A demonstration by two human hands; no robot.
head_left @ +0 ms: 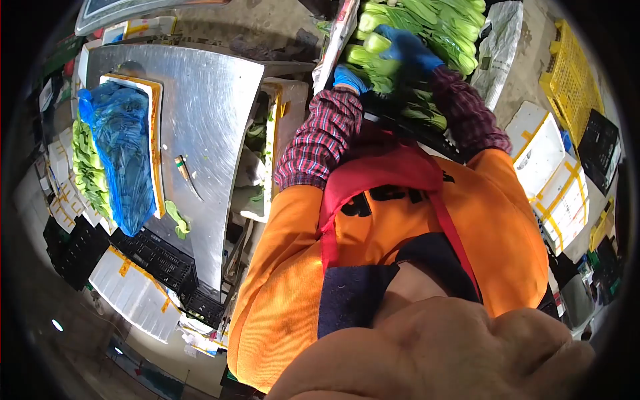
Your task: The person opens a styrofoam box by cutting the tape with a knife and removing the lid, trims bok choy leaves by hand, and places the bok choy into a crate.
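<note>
The right grip (412,51), in a blue glove, is grasping a pale-based bok choy head (377,43) that sticks out at its 9 o'clock. Toward 7 o'clock is the left grip (352,79), also gloved, beside other heads; its fingers are largely hidden, so I cannot tell whether it is clenched or released. Rows of bok choy (453,30) lie at the right grip's 2 o'clock. A light panel (336,41) rises at the left grip's 11 o'clock, blocking that side. A crumpled sheet (501,47) lies at the right grip's 3 o'clock, a yellow crate (567,83) beyond it, and taped foam boxes (557,183) toward 4 o'clock. Between the left grip's 8 and 9 o'clock stands a metal tabletop (207,113), carrying a knife (182,168), a loose leaf (177,219) and a blue bag (123,150).
</note>
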